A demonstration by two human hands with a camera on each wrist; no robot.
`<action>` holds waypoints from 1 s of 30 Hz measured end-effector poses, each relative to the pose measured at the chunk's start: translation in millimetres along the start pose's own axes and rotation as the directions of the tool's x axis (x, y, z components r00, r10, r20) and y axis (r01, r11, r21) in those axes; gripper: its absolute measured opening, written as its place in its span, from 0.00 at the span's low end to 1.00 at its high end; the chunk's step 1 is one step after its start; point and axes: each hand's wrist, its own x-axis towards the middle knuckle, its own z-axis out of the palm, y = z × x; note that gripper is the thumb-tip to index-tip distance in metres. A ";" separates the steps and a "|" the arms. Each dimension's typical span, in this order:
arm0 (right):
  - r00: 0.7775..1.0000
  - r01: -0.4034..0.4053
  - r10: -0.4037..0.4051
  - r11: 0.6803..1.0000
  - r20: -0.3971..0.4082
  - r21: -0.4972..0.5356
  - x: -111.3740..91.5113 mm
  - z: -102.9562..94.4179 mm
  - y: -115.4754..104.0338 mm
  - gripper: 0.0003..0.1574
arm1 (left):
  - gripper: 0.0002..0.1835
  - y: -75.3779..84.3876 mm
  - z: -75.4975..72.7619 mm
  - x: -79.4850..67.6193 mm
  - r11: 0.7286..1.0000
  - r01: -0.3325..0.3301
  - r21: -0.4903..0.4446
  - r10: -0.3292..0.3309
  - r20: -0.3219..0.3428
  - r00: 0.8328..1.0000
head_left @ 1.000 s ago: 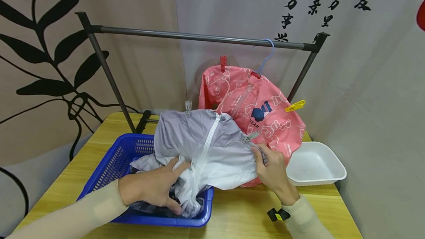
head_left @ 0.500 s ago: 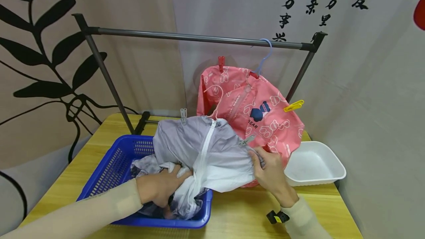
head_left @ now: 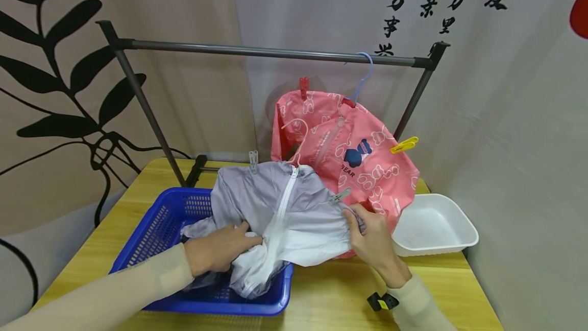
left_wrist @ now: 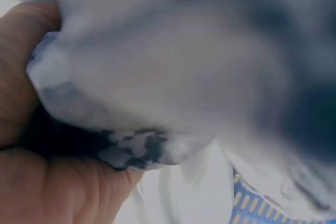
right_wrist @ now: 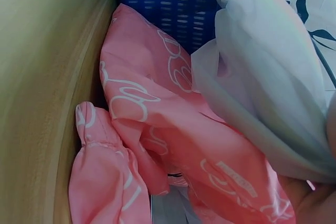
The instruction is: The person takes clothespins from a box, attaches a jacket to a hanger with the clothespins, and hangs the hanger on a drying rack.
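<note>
A grey-and-white zip jacket [head_left: 294, 218] on a pale pink hanger [head_left: 299, 139] hangs partly over the blue basket [head_left: 142, 244]. Two grey clothes pegs, a left peg [head_left: 253, 161] and a right peg [head_left: 340, 195], are clipped to its shoulders. My left hand [head_left: 225, 250] grips the jacket's lower left part above the basket; in the left wrist view its thumb and fingers are around bunched, partly dark-patterned fabric [left_wrist: 142, 148]. My right hand [head_left: 373, 236] pinches the jacket's right side. In the right wrist view the pale fabric [right_wrist: 262, 77] drapes from that hand.
Behind hangs a pink bear-print jacket [head_left: 367, 183] on a blue hanger [head_left: 366, 78], with a red peg [head_left: 304, 88] and a yellow peg [head_left: 404, 145]. A dark metal rack [head_left: 257, 51] spans the wooden table [head_left: 340, 300]. A white tray [head_left: 434, 223] stands at the right.
The grey-and-white jacket has dropped slightly. My left hand reached lower among the fabric, then rose a little with its lower part gathered. My right hand stays nearly in place.
</note>
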 end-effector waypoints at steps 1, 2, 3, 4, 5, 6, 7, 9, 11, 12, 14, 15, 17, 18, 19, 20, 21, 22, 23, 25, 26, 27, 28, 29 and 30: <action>1.000 0.000 0.000 1.000 -0.002 0.000 0.2 0.2 -0.1 0.10 | 0.46 -1.7 0.7 -0.4 1.000 -0.024 0.007 0.024 -0.023 0.999; 1.000 -0.001 0.001 1.000 -0.004 -0.002 0.6 0.3 -0.2 0.10 | 0.44 -3.7 2.1 -0.7 0.999 -0.052 0.013 0.052 -0.044 0.998; 1.000 -0.001 0.001 1.000 -0.005 -0.003 0.8 0.5 -0.2 0.10 | 0.43 -5.8 3.3 -1.0 0.996 -0.081 0.020 0.083 -0.070 0.994; 1.000 -0.001 0.001 1.000 -0.007 -0.007 1.0 0.5 -0.2 0.10 | 0.41 -8.0 4.6 -1.3 0.993 -0.113 0.031 0.115 -0.098 0.989; 1.000 0.001 -0.001 1.000 -0.007 -0.010 1.1 0.7 -0.2 0.10 | 0.40 -10.2 5.5 -1.3 0.989 -0.141 0.040 0.145 -0.123 0.982; 1.000 0.002 -0.003 1.000 -0.008 -0.014 1.3 0.7 -0.3 0.10 | 0.39 -12.4 6.3 -1.6 0.986 -0.161 0.042 0.166 -0.147 0.975; 1.000 0.007 -0.008 1.000 -0.007 -0.015 1.4 0.7 -0.1 0.10 | 0.38 -14.3 6.4 -2.0 0.982 -0.182 0.041 0.186 -0.168 0.968; 1.000 0.012 -0.012 1.000 -0.004 -0.010 1.6 0.0 -0.3 0.10 | 0.38 -17.0 4.0 -3.0 0.979 -0.203 0.005 0.200 -0.196 0.960; 1.000 0.026 -0.026 1.000 -0.005 -0.009 2.5 -1.6 -0.4 0.10 | 0.38 -19.1 -1.7 -4.8 0.977 -0.209 -0.044 0.195 -0.210 0.958; 0.999 0.035 -0.035 0.999 -0.008 -0.011 3.2 -2.8 -0.5 0.10 | 0.37 -19.9 -5.7 -5.8 0.976 -0.208 -0.065 0.190 -0.220 0.957; 0.998 0.056 -0.056 0.998 -0.018 -0.015 5.5 -5.6 -0.5 0.10 | 0.37 -21.8 -15.3 -8.2 0.974 -0.203 -0.097 0.175 -0.246 0.953; 0.997 0.071 -0.072 0.997 -0.026 -0.024 6.9 -7.1 -0.4 0.10 | 0.37 -23.3 -20.3 -9.7 0.974 -0.201 -0.100 0.169 -0.264 0.950; 0.994 0.096 -0.097 0.995 -0.040 -0.041 10.0 -10.2 -0.6 0.10 | 0.37 -26.2 -30.2 -13.1 0.980 -0.183 -0.083 0.150 -0.304 0.941; 0.993 0.110 -0.112 0.993 -0.047 -0.041 11.7 -11.6 -0.7 0.10 | 0.37 -27.2 -34.8 -14.5 0.982 -0.177 -0.072 0.144 -0.330 0.933; 0.990 0.125 -0.128 0.991 -0.055 -0.046 13.6 -12.9 -0.7 0.08 | 0.37 -28.4 -39.2 -16.3 0.984 -0.166 -0.062 0.134 -0.351 0.927; 0.988 0.140 -0.143 0.989 -0.061 -0.049 15.7 -14.0 -0.8 0.06 | 0.37 -29.5 -43.6 -18.2 0.987 -0.150 -0.051 0.121 -0.370 0.921; 0.986 0.152 -0.155 0.987 -0.066 -0.054 17.5 -14.9 -0.9 0.05 | 0.38 -30.3 -48.1 -19.8 0.990 -0.137 -0.035 0.113 -0.389 0.914; 0.983 0.164 -0.168 0.985 -0.071 -0.056 19.6 -15.7 -1.1 0.03 | 0.38 -31.0 -52.3 -21.4 0.992 -0.123 -0.025 0.102 -0.406 0.908; 0.980 0.177 -0.181 0.982 -0.077 -0.060 21.7 -16.3 -1.2 0.01 | 0.39 -31.5 -56.3 -23.0 0.994 -0.111 -0.018 0.092 -0.425 0.900; 0.977 0.190 -0.196 0.979 -0.088 -0.073 25.6 -17.0 -1.7 0.02 | 0.39 -33.6 -63.5 -25.4 0.996 -0.091 -0.006 0.078 -0.467 0.881; 0.976 0.190 -0.196 0.979 -0.090 -0.076 27.4 -17.3 -2.1 0.01 | 0.39 -34.6 -67.3 -26.5 0.996 -0.085 -0.001 0.073 -0.490 0.869; 0.976 0.188 -0.196 0.979 -0.093 -0.083 29.2 -17.4 -2.7 0.01 | 0.39 -36.0 -70.6 -27.1 0.996 -0.086 0.003 0.075 -0.518 0.852; 0.976 0.185 -0.194 0.979 -0.096 -0.090 30.9 -17.7 -3.2 0.02 | 0.38 -37.6 -73.6 -27.3 0.996 -0.089 0.007 0.078 -0.550 0.832; 0.977 0.180 -0.190 0.979 -0.100 -0.098 32.3 -17.9 -3.8 0.03 | 0.36 -39.4 -76.4 -26.9 0.995 -0.094 0.014 0.085 -0.584 0.808; 0.977 0.175 -0.186 0.979 -0.105 -0.104 33.6 -18.2 -4.4 0.05 | 0.34 -41.5 -79.0 -25.9 0.995 -0.102 0.020 0.092 -0.616 0.782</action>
